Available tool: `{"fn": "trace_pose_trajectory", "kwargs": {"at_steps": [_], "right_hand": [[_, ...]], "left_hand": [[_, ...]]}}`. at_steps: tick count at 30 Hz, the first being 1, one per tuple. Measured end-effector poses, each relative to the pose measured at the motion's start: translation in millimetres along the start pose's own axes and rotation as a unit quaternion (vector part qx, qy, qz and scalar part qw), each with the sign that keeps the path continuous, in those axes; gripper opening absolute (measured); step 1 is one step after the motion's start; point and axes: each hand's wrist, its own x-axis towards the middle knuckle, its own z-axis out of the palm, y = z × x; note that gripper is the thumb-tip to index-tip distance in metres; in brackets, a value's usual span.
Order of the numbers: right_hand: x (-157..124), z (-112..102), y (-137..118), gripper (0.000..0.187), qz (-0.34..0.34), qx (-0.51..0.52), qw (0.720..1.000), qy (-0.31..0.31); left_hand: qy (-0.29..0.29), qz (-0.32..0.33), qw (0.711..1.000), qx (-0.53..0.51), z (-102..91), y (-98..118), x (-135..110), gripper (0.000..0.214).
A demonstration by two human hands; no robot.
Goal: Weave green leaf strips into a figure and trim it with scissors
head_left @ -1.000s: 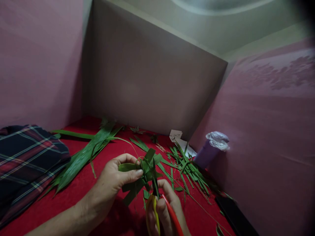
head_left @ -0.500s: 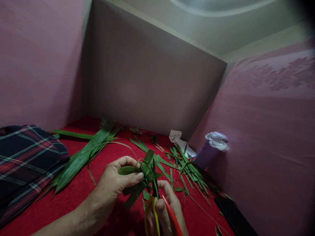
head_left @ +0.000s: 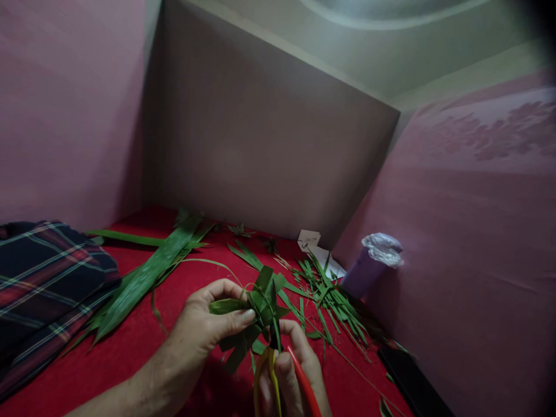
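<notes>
Between the thumb and fingers of my left hand [head_left: 208,324] is a woven piece of green leaf strips [head_left: 260,304], with loose ends sticking out on several sides. A thin strand trails from it toward the left. My right hand [head_left: 299,359] is closed around scissors [head_left: 273,359] with one yellow and one red handle. Their dark blades point up and lie against the right side of the woven piece. Whether a strip sits between the blades I cannot tell.
Long green leaves [head_left: 152,278] lie on the red cloth [head_left: 139,359] beside a plaid fabric [head_left: 52,295]. Cut leaf strips [head_left: 334,307] are heaped at right, near white papers [head_left: 328,263] and a purple container [head_left: 365,272] with clear plastic on top. A black flat object [head_left: 412,382] lies lower right.
Little differs. My left hand and the woven leaf piece have shifted very slightly to the right and down; the scissors stay against the piece in my right hand.
</notes>
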Motion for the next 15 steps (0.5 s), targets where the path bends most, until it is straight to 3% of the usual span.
{"fn": "trace_pose_trajectory", "kwargs": {"at_steps": [15], "right_hand": [[-2.8,0.8,4.2,0.055,-0.006,0.007,0.999,0.032]], "left_hand": [[-0.019,-0.005,0.999,-0.025,2.7,-2.0,-3.8,0.023]]}}
